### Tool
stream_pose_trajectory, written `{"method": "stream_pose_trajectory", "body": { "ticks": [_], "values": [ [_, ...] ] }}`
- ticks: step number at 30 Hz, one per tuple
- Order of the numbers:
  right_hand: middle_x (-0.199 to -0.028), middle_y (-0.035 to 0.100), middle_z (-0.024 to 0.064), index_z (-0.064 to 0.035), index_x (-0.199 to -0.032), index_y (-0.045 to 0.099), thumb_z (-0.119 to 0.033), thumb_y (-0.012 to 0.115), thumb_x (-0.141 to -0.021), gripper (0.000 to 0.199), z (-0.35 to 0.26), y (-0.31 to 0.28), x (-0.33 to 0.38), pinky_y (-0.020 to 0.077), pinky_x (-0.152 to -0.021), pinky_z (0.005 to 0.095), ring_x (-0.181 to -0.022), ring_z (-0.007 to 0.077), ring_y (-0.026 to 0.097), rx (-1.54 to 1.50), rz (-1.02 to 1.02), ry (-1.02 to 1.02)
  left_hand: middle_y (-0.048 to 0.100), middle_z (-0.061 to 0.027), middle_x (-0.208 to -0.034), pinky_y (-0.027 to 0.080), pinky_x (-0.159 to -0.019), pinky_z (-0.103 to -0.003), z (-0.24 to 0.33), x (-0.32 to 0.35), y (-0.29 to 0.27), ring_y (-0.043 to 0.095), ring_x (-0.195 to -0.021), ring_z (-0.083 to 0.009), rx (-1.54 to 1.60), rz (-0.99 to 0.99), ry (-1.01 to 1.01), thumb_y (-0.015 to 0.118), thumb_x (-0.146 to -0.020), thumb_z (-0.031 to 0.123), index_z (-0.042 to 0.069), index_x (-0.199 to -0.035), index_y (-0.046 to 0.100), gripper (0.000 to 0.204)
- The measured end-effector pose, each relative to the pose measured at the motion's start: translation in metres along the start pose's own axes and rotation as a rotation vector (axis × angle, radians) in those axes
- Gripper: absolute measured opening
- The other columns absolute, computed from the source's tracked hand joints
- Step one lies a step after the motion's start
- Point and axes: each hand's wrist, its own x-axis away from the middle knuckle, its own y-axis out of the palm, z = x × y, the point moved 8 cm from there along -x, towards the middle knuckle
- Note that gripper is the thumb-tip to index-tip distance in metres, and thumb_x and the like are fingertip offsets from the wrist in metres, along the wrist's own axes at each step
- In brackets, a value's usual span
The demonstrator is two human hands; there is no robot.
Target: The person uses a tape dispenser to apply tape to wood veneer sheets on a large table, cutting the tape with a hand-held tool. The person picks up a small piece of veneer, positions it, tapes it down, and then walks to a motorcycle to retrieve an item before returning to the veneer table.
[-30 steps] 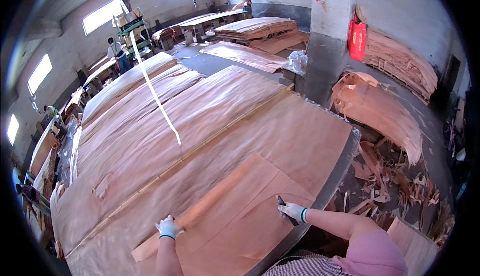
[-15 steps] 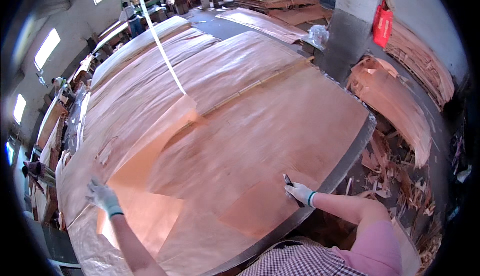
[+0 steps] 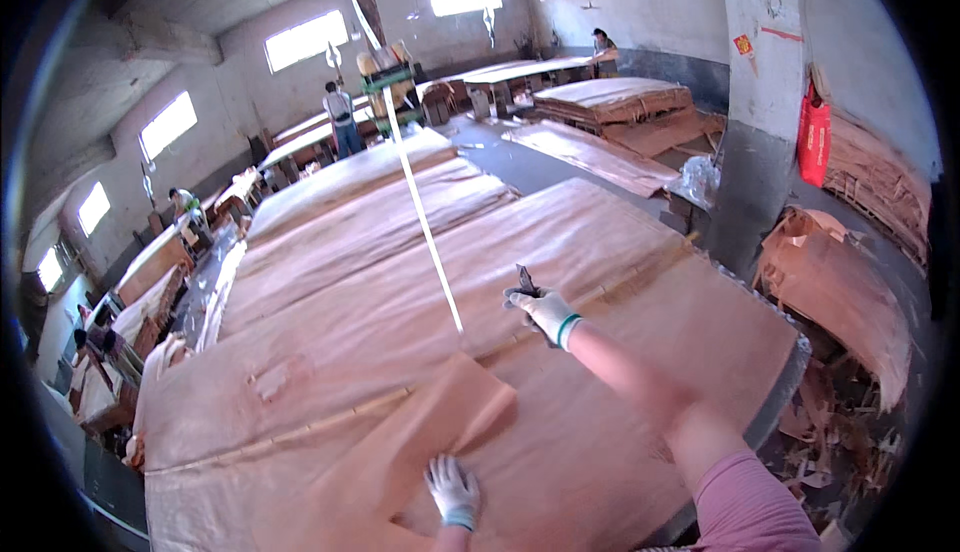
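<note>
— Wood veneer piece [image 3: 420,432]: where is it lying?
— It's lying on the big veneer sheet [image 3: 620,252]; the left hand [image 3: 452,490] is pressing flat on it, fingers spread.
— And the right hand [image 3: 540,310]?
— It's clenching a small dark knife [image 3: 525,280] above the sheet.

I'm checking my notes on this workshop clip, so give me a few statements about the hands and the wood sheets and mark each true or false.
1. The right hand holds a small dark tool. True.
2. The left hand is bare. False: it wears a white glove.
3. The left hand rests on a loose wood sheet. True.
4. The white strip lies flat across the floor. False: it hangs down from above to the big table.
</note>
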Motion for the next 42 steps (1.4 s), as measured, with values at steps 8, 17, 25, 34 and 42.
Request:
{"method": "stream_pose_trajectory", "body": {
  "ticks": [8, 17, 25, 34, 42],
  "values": [
    [-0.083, 0.061, 0.0003, -0.0093, -0.109, 0.058, -0.041, 0.057, -0.09, 0.037, 0.053, 0.08, -0.183, 0.0468, -0.052, 0.0261, -0.065, 0.0118, 0.059, 0.031, 0.11, 0.006, 0.037, -0.0184, -0.141, 0.015, -0.112, -0.052, 0.002, 0.003, -0.002, 0.028, -0.134, -0.0366, 0.112, 0.025, 0.017, 0.06, -0.078, 0.029, 0.003, -0.134, 0.037, 0.066],
    [-0.065, 0.053, -0.0037, -0.0088, -0.086, 0.059, -0.022, 0.057, -0.092, 0.014, 0.041, 0.154, -0.143, 0.0393, -0.048, 0.0237, -0.057, 0.006, 0.048, -0.238, -0.129, -0.213, 0.036, -0.0168, -0.143, 0.014, -0.113, -0.052, 0.001, 0.003, 0.001, 0.027, -0.136, -0.0356, 0.097, -0.012, -0.031, 0.058, -0.082, 0.035, 0.005, -0.136, 0.038, 0.065],
    [-0.079, 0.063, -0.0005, -0.0018, -0.1, 0.062, -0.007, 0.061, -0.088, 0.013, -0.007, 0.099, 0.045, 0.0452, -0.061, 0.0201, -0.072, 0.0046, 0.058, -0.078, -0.26, -0.242, 0.034, -0.0181, -0.143, 0.014, -0.111, -0.055, 0.008, 0.006, -0.025, 0.026, -0.136, -0.0383, 0.113, 0.171, 0.046, 0.059, -0.08, 0.023, 0.009, -0.135, 0.038, 0.06],
    [-0.074, 0.057, 0.0009, -0.0045, -0.127, 0.048, -0.004, 0.058, -0.089, 0.039, -0.059, 0.046, 0.211, 0.0374, -0.047, 0.02, -0.053, 0.0051, 0.045, -0.19, -0.428, -0.227, 0.061, -0.0153, -0.106, 0.047, -0.082, -0.039, 0.14, -0.099, -0.225, 0.058, -0.097, -0.0309, 0.512, 0.481, 0.394, 0.05, -0.087, 0.006, 0.003, -0.114, 0.057, 0.028],
    [-0.072, 0.052, -0.0025, -0.0052, -0.135, 0.041, -0.013, 0.061, -0.09, 0.051, -0.052, 0.019, 0.314, 0.0365, -0.049, 0.02, -0.059, 0.0035, 0.046, -0.238, -0.511, -0.109, 0.065, -0.004, -0.08, 0.043, -0.055, -0.023, 0.258, -0.16, -0.307, 0.054, -0.064, -0.0081, 1.128, -0.08, 0.361, 0.049, -0.096, 0.03, 0.003, -0.099, 0.067, 0.032]
  ]
}}
